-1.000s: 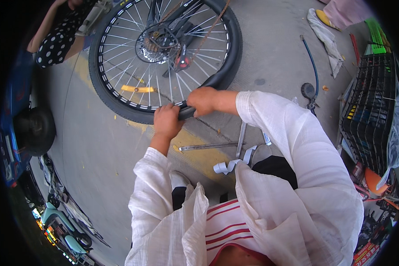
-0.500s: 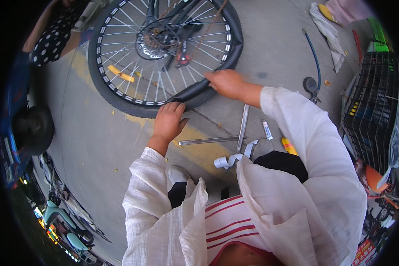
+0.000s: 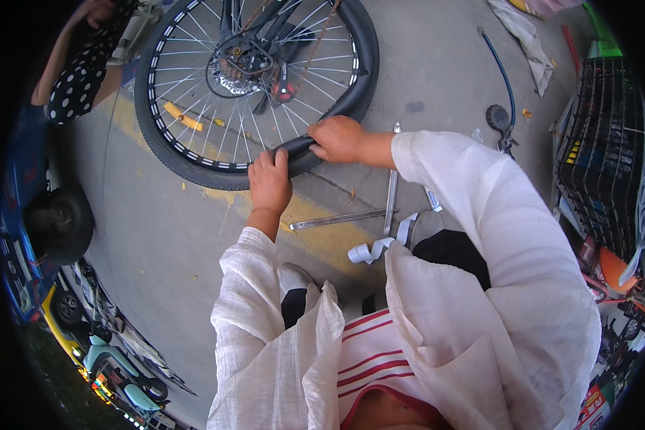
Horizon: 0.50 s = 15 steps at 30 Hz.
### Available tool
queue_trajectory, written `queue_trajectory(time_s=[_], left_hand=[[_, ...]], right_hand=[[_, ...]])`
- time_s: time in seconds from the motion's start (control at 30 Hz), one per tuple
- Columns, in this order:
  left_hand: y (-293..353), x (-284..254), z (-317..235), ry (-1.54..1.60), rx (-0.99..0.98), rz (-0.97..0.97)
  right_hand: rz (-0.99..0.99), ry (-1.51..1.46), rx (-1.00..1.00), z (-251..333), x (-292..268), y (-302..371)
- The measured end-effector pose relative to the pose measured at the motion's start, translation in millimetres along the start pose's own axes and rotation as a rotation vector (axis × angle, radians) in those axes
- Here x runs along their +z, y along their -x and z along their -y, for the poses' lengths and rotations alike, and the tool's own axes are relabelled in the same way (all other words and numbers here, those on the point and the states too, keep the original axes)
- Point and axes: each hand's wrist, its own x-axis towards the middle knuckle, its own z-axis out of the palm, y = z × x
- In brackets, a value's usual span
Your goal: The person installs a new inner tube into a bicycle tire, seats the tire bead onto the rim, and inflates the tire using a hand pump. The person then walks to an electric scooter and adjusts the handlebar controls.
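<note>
A bicycle wheel (image 3: 170, 136) with silver spokes and a rear sprocket stands before me, its black tyre (image 3: 208, 178) around the rim. Along the lower right of the rim, a black inner tube (image 3: 365, 68) bulges out beside the tyre. My left hand (image 3: 269, 185) is closed over the tube and tyre at the bottom of the wheel, thumb on the near side. Just right of it my right hand (image 3: 339, 140) grips the tube, its fingers curled and pinching. How deep the fingertips reach behind the tube is hidden.
Two metal tyre levers (image 3: 340, 218) lie on the pavement near my feet, beside a curled grey strip (image 3: 371, 251) and a small tube (image 3: 433, 200). A gauge with a blue hose (image 3: 497, 116) lies right. A black crate (image 3: 600, 158) stands far right; another person's arm (image 3: 61, 54) shows upper left.
My right hand has moved left along the tube, closer to my left hand. The view has shifted slightly, so the wheel sits further left and higher.
</note>
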Motion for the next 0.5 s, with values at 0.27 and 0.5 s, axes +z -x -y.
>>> queue_trajectory(time_s=[0.27,0.5], left_hand=[[-4,-29,-4,-0.003,0.063,0.134],[3,-52,4,-0.020,-0.018,0.498]], right_hand=[[0.461,-0.013,-0.059,19,-33,-12],[-0.074,-0.167,-0.288,22,-15,47]])
